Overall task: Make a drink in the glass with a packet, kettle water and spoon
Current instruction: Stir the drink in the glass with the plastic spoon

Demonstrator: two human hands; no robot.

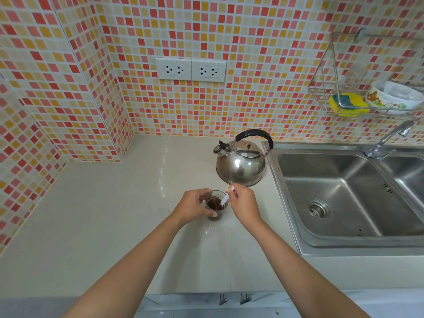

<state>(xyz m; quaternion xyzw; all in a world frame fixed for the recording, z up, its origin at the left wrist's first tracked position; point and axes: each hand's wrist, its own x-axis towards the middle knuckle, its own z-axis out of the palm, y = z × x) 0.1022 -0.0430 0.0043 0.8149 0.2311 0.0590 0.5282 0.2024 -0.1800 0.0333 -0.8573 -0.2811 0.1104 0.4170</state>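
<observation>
A small clear glass holding dark brown liquid stands on the pale counter. My left hand wraps around its left side. Above the glass's right rim, my right hand pinches the top of a thin white spoon, whose lower end dips into the drink. Just behind the glass sits a steel kettle with a black handle, spout pointing left. No packet is in view.
A steel sink with a tap fills the right side. A wire rack on the tiled wall holds a sponge and a bowl. Two double sockets sit on the back wall.
</observation>
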